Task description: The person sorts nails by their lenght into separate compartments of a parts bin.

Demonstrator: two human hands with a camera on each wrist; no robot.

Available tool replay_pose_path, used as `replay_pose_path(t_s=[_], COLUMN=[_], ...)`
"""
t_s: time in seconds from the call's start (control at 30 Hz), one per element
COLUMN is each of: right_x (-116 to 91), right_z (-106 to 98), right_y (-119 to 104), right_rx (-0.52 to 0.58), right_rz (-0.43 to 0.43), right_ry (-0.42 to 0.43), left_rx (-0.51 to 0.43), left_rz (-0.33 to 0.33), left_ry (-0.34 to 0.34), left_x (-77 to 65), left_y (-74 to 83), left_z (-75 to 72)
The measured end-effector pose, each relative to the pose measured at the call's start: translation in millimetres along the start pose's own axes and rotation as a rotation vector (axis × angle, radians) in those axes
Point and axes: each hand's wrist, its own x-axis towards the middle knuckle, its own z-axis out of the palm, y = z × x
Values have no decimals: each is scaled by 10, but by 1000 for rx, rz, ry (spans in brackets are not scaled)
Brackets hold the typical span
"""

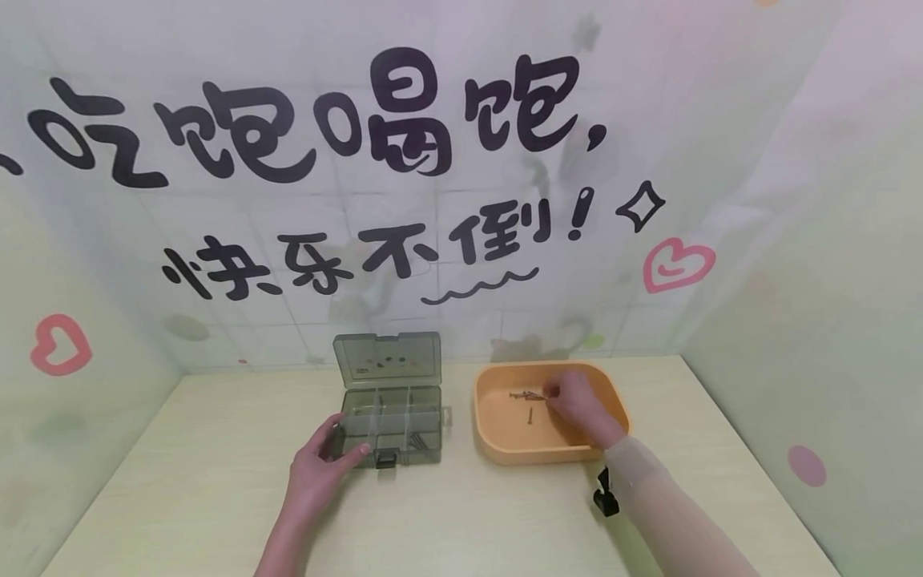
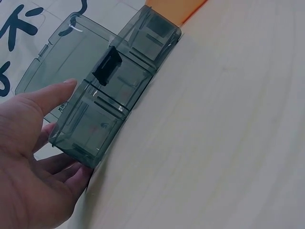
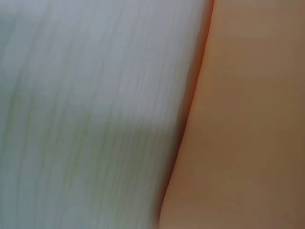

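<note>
A grey see-through compartment box [image 1: 391, 421] stands on the table with its lid [image 1: 389, 359] raised. My left hand [image 1: 317, 461] grips its left end, thumb over the front rim and fingers around the side and low edge. Several screws [image 1: 417, 440] lie in the front right compartment. Right of the box is an orange tray [image 1: 505, 456]. My right hand [image 1: 579, 402] reaches into it, curled fingertips right at a small pile of screws [image 1: 521, 394]; I cannot tell whether they pinch one. A single screw [image 1: 530, 416] lies nearer the front.
A black clip-like piece [image 1: 606, 495] hangs by the right sleeve [image 1: 645, 473]. The pale table [image 1: 461, 521] meets a printed back wall [image 1: 461, 320] just behind the box and tray. Side walls stand left and right. The tray's outer wall [image 3: 248, 114] fills much of the right wrist view.
</note>
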Motion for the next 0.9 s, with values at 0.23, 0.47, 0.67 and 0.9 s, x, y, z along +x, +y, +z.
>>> replay_pose_path(t_s=[0.23, 0.47, 0.67, 0.9], right_x=[-9, -14, -23, -15], right_z=[-1, 11, 5, 11], right_y=[-16, -36, -44, -22], right_rx=[-43, -69, -66, -47], right_rz=[-39, -31, -29, 4], right_ry=[-16, -33, -33, -45], left_rx=[18, 13, 7, -7], left_rz=[0, 2, 3, 1], left_ry=[2, 6, 9, 8], left_x=[5, 0, -9, -2], left_y=[-3, -5, -6, -10], left_z=[-1, -6, -11, -3])
